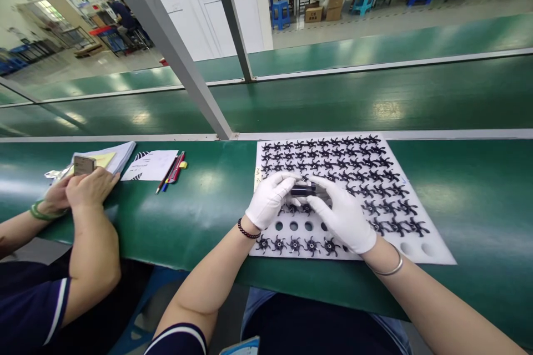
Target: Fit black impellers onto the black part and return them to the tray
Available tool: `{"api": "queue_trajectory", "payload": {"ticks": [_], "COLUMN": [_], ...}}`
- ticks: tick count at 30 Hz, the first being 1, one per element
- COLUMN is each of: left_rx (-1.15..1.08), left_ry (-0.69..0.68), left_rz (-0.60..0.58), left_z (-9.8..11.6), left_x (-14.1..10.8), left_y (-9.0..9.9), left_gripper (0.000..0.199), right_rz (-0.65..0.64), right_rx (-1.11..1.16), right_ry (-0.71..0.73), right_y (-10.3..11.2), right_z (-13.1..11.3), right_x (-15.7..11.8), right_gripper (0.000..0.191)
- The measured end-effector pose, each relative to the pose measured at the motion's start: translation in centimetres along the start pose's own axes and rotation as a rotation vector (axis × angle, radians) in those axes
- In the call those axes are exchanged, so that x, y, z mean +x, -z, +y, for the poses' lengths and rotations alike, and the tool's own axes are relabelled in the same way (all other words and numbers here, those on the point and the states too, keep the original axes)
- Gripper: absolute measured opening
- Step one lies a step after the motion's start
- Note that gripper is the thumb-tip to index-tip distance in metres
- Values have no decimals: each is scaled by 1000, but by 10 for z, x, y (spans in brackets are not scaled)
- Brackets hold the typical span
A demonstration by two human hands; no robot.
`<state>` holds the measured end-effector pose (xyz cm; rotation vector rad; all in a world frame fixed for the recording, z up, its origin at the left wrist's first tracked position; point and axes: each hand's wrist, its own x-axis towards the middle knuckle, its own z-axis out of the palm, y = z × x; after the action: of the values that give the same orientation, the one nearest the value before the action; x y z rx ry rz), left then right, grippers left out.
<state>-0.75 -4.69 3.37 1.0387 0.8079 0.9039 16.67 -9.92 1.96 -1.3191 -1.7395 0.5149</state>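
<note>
Both my hands wear white gloves and meet over a white foam tray point(433, 252). Between them is a small black cylindrical part point(303, 191), lying sideways. My left hand point(272, 198) closes on its left end, and my right hand point(343, 213) closes on its right end with thumb and fingers. Rows of small black fan impellers point(328, 165) with curved blades sit in the tray. Several round holes point(293, 226) show bare in the row below my left hand. My fingers hide part of the black cylinder and some impellers.
To the left, a co-worker's hands point(89, 188) hold a phone point(84, 165) near stacked papers point(120, 155). A printed sheet point(152, 165) and pens point(170, 173) lie on the green table point(208, 205). A grey metal post point(187, 75) rises behind the table's back edge.
</note>
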Motion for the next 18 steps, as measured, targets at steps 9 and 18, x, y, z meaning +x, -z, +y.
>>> {"api": "queue_trajectory", "payload": {"ticks": [9, 18], "left_rx": [-76, 450], "left_ry": [16, -523], "left_rz": [3, 663], "left_z": [2, 17], "left_x": [5, 34], "left_y": [5, 51], "left_gripper": [41, 18], "right_rz": [-30, 194], "right_rx": [380, -37], "right_ry": [-274, -4], "right_y": [3, 54], "right_z": [0, -21], "right_x": [2, 1], "right_gripper": [38, 34]}}
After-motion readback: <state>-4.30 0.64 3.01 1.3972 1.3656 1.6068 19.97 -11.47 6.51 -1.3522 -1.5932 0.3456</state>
